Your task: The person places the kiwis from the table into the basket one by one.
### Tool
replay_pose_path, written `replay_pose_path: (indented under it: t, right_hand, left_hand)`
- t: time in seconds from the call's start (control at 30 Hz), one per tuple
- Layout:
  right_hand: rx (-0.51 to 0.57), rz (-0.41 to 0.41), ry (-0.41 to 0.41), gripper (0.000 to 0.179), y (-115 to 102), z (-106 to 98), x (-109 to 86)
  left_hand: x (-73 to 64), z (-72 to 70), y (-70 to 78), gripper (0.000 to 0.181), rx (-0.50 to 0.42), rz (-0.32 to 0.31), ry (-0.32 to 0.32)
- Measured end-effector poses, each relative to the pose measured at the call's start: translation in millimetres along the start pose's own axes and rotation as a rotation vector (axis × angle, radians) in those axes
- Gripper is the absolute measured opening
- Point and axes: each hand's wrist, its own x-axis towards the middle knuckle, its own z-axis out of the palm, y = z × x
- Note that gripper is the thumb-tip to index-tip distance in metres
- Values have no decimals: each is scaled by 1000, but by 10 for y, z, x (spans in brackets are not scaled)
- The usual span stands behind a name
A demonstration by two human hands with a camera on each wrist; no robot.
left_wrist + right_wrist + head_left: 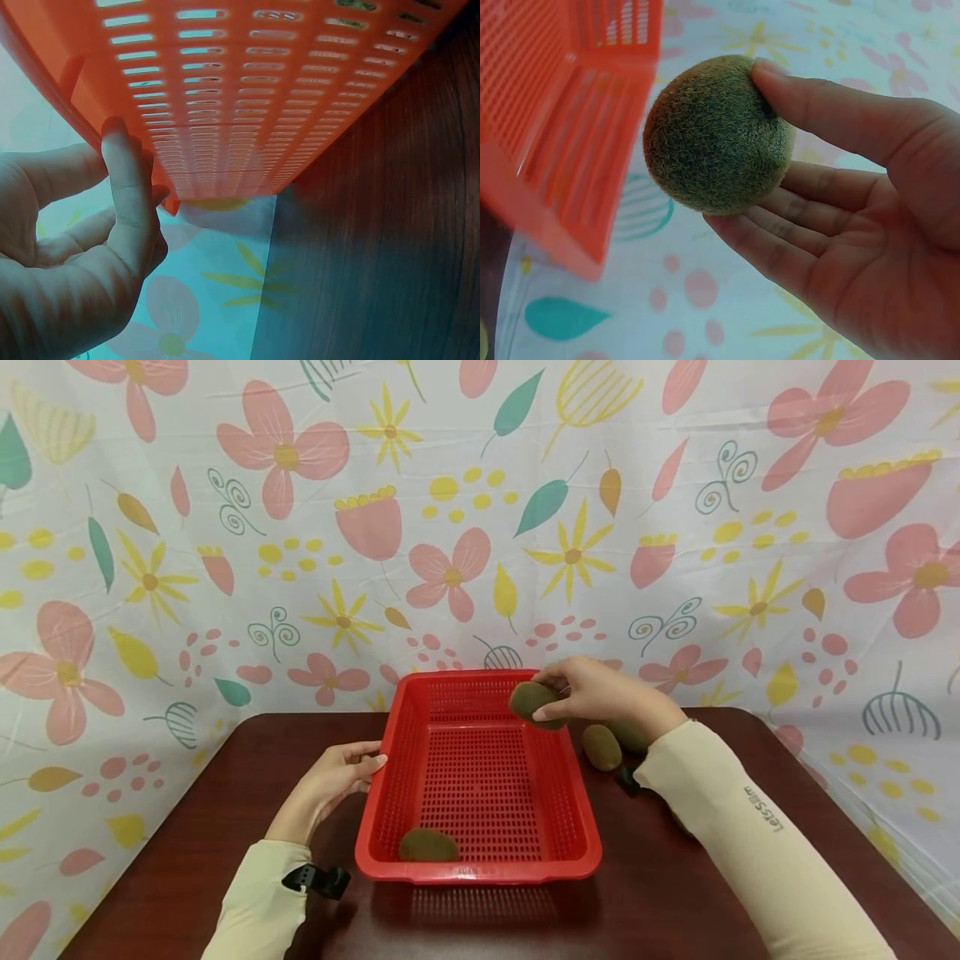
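Pinching one kiwi (532, 700) in right hand (596, 687), clamped between thumb and fingertips. Raised at far right corner of one red plastic basket (480, 870), overlapping its right rim in head view; cannot tell whether touching it. Holding basket's left rim with left hand (336, 779), thumb and fingers bent about the edge.

Counting one kiwi inside basket: brown kiwi (428, 846), lying on the floor in near left part, close by near wall. Counting at least two to right of basket: nearer kiwi (602, 747) just beside its right wall, half-hidden kiwi (628, 737) next to that, partly behind right forearm. At least four kiwis in all; cannot tell how many more behind the arm.

Slotted all over, walls and floor of basket alike. Set under it and out to both sides: one dark reddish-brown table (262, 760). Hung beyond it: one white cloth (450, 460), printed with pink and yellow flowers, teal leaves.

Wearing two cream sleeves (757, 835), dark lettering on the one right of basket. Strapped at left wrist, near basket's near left corner: one small black device (330, 882).
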Motion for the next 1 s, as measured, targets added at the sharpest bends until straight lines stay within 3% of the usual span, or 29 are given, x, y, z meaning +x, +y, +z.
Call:
replay_pose_path:
  t: [0.37,0.73,1.0]
  right_hand:
    - [27,-31,-33,44,-302,173,328]
    - [53,-48,-97,36,-421,507,614]
    - [72,-12,-167,30,-525,781,726]
  left_hand:
    - [3,10,7,48,5,7,-5]
    - [-6,2,3,47,0,-3,1]
    - [-16,7,14,47,-2,-7,4]
